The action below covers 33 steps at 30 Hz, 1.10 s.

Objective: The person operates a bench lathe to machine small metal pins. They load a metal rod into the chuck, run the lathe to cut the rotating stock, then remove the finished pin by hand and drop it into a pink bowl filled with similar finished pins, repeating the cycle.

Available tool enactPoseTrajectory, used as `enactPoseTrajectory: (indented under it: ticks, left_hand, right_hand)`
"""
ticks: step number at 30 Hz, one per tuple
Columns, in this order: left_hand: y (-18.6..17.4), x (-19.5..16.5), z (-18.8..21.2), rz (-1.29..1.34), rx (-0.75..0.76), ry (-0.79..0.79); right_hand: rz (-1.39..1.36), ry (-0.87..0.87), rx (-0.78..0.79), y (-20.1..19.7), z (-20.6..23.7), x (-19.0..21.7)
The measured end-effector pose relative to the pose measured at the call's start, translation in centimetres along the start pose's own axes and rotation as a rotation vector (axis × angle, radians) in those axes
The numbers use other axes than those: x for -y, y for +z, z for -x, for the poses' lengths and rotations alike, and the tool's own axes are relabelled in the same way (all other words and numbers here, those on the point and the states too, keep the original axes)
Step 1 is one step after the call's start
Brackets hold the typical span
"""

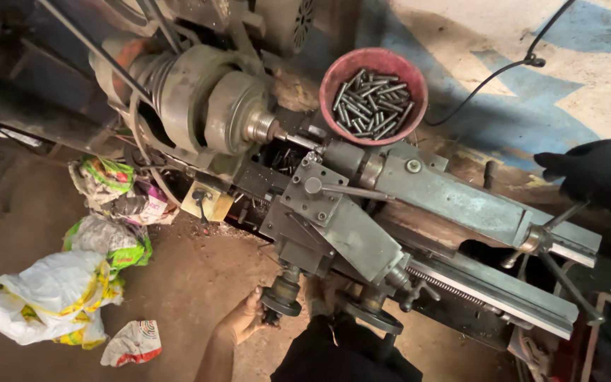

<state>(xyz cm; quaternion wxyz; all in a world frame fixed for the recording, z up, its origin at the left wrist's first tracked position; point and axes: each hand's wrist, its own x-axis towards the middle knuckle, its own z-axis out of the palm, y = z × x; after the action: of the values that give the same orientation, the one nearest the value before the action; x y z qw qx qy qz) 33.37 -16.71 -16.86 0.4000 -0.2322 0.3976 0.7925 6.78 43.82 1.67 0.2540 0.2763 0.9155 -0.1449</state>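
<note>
At a worn lathe (362, 226), the left hand (243, 320) has its fingers clenched around a handwheel (281, 297) at the carriage's front, while the gloved right hand (597, 173) grips a lever (567, 212) on the tailstock end (a red bowl (334, 74) of steel pins (373, 102) sits behind).

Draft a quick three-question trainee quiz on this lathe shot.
1. What fills the red bowl on the lathe?
A. short metal pins
B. washers
C. sand
2. True or false: the left hand is at the front handwheel.
3. Fill in: in the picture, the crumpled plastic bags lie on the floor to the ___ of the lathe.

Key: 1 A; 2 true; 3 left.
</note>
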Motion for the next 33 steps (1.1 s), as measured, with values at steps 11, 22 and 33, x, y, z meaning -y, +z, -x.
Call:
enactPoseTrajectory:
  ticks: [11, 22, 33]
  left_hand:
    - [-1.2, -0.4, 0.1, -0.045, 0.075, -0.027]
    - [6.3, 5.7, 0.4, -0.076, -0.240, 0.276]
    - [5.5, 6.2, -2.6, -0.890, -0.970, 1.011]
  right_hand:
    - [0.030, -0.190, -0.146, 2.0, 2.5, 1.2]
    - [-0.032, -0.148, -0.199, 1.8, 3.9, 1.6]
    - [-0.080, -0.135, -0.207, 1.7, 3.7, 1.5]
